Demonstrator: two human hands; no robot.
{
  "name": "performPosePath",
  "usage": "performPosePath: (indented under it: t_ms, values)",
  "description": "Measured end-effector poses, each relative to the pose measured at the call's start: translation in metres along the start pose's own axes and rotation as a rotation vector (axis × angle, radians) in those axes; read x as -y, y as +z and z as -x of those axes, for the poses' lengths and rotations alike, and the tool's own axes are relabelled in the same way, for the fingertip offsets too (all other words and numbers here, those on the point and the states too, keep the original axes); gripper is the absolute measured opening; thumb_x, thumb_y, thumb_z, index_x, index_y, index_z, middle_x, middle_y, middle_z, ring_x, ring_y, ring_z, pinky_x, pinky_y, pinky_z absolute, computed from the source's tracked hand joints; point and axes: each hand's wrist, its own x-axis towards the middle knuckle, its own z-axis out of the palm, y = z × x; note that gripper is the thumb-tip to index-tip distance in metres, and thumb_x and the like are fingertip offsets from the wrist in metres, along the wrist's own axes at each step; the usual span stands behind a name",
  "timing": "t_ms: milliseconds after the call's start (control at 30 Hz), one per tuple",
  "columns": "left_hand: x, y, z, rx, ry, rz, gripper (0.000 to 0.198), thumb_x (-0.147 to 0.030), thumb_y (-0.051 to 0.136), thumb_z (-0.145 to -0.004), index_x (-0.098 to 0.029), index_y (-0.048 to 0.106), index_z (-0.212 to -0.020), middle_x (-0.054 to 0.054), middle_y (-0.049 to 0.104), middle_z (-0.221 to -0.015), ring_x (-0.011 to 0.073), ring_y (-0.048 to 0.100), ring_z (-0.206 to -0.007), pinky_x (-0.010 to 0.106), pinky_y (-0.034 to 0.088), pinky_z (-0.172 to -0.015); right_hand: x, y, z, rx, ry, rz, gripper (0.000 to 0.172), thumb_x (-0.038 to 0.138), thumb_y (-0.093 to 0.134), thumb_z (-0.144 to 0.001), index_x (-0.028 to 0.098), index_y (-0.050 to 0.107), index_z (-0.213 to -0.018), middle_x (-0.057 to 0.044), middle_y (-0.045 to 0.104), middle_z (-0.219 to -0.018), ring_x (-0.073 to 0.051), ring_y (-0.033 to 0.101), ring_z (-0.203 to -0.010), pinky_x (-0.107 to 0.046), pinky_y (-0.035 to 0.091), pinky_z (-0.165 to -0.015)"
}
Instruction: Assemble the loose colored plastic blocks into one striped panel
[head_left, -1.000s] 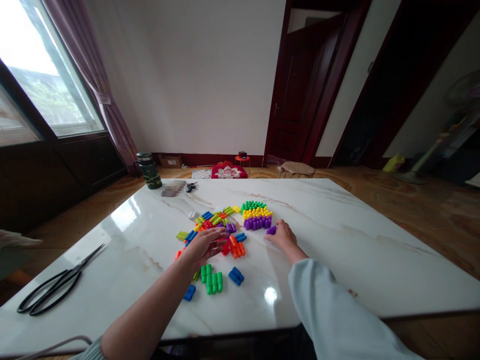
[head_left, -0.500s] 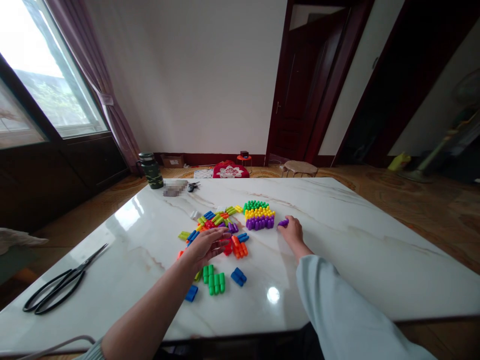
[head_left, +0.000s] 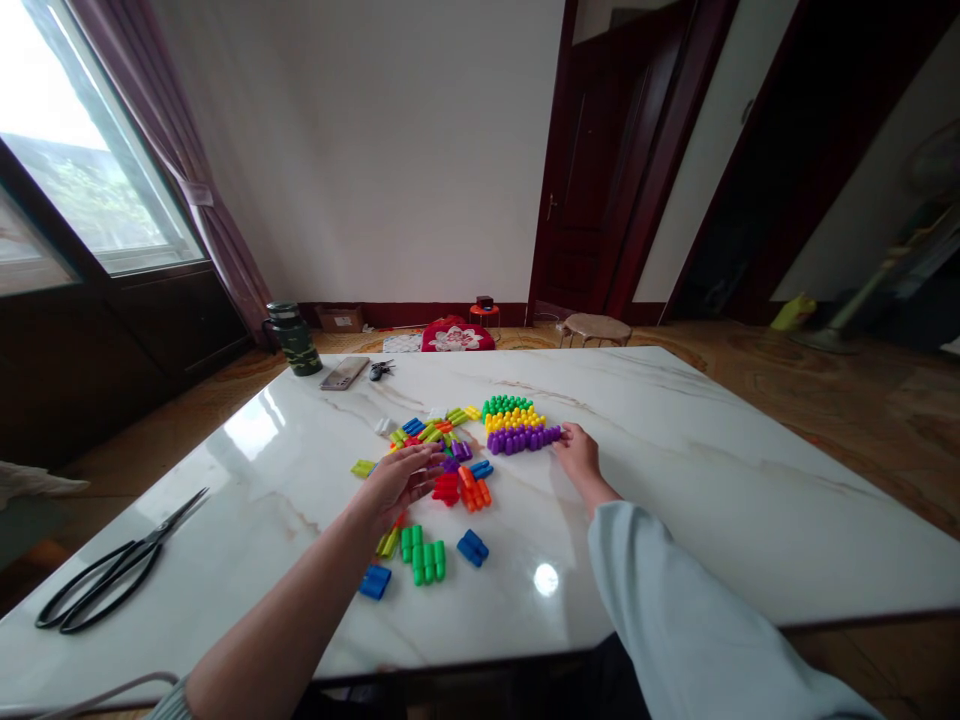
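Rows of upright peg-shaped plastic blocks stand on the table: green blocks (head_left: pixel 507 405) at the back, yellow blocks (head_left: pixel 516 422) in the middle and purple blocks (head_left: pixel 517 440) in front. My right hand (head_left: pixel 580 456) pinches a purple block (head_left: pixel 555 434) at the right end of the purple row, lined up with it. Over the loose pile to the left, my left hand (head_left: pixel 407 478) is open with its fingers stretched out, apparently empty. Beside it lie red blocks (head_left: pixel 445 489), orange blocks (head_left: pixel 475 490) and loose purple blocks (head_left: pixel 460 450). My left hand hides part of the pile.
Nearer me lie green blocks (head_left: pixel 424 556) and blue blocks (head_left: pixel 472 547). Long-handled scissors (head_left: pixel 127 565) rest on the marble-patterned table (head_left: pixel 675 480) at the left. A camouflage flask (head_left: pixel 294 338), a phone (head_left: pixel 345 373) and keys (head_left: pixel 380 370) are at the far left.
My right hand has moved left, bringing the purple block to the end of the purple row. My left hand stays open over the pile. The view has shifted slightly.
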Motion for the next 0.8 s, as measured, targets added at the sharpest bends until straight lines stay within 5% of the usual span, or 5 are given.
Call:
performPosePath:
  t_ms: [200,367,500,633,800]
  values:
    - [-0.009,-0.017,-0.01,-0.135,0.227,-0.187,0.02,-0.021,0.062,-0.078,-0.014,0.066,-0.096,0.007,0.071,-0.093,0.0129,0.067,-0.072,0.02,0.05,-0.059,-0.003,-0.001,0.005,-0.085,-0.058,0.022,0.041,0.01,0.055,-0.07,0.014,0.06,-0.11,-0.009,0.067,-0.096,-0.019,0.063,-0.086,-0.031,0.047,-0.084]
    - [-0.004,-0.024,-0.02,-0.183,0.505,-0.953,0.023,-0.019,0.059,-0.075,-0.016,0.072,-0.094,0.007,0.073,-0.089,0.0222,0.067,-0.082,0.032,0.051,-0.077,0.028,-0.003,0.017,-0.224,-0.204,0.049,0.036,0.012,0.049,-0.076,0.014,0.06,-0.109,-0.013,0.059,-0.11,-0.022,0.06,-0.092,-0.033,0.047,-0.084]
    - [0.013,-0.025,-0.028,-0.039,0.676,-1.346,0.04,-0.013,0.056,-0.077,-0.019,0.066,-0.116,0.01,0.065,-0.118,0.0241,0.059,-0.109,0.033,0.043,-0.097,0.068,0.003,0.037,-0.048,-0.483,-0.012,0.032,0.008,0.046,-0.076,0.018,0.064,-0.1,-0.009,0.061,-0.107,-0.02,0.059,-0.094,-0.03,0.046,-0.084]
    - [0.017,-0.031,-0.034,-0.171,0.627,-1.513,0.05,-0.009,0.055,-0.076,-0.022,0.061,-0.125,0.01,0.057,-0.129,0.0263,0.051,-0.12,0.036,0.04,-0.101,0.095,0.015,0.062,0.238,-0.588,0.035,0.022,0.009,0.052,-0.077,0.02,0.067,-0.089,-0.005,0.066,-0.095,-0.017,0.06,-0.089,-0.026,0.045,-0.082]
    - [0.005,-0.046,-0.038,-0.237,0.553,-1.51,0.049,-0.006,0.049,-0.078,-0.019,0.062,-0.123,0.01,0.063,-0.119,0.0227,0.056,-0.113,0.03,0.043,-0.095,0.107,0.022,0.08,0.326,-0.562,0.095,0.021,0.01,0.055,-0.077,0.02,0.069,-0.088,-0.002,0.068,-0.095,-0.013,0.061,-0.078,-0.023,0.044,-0.076]
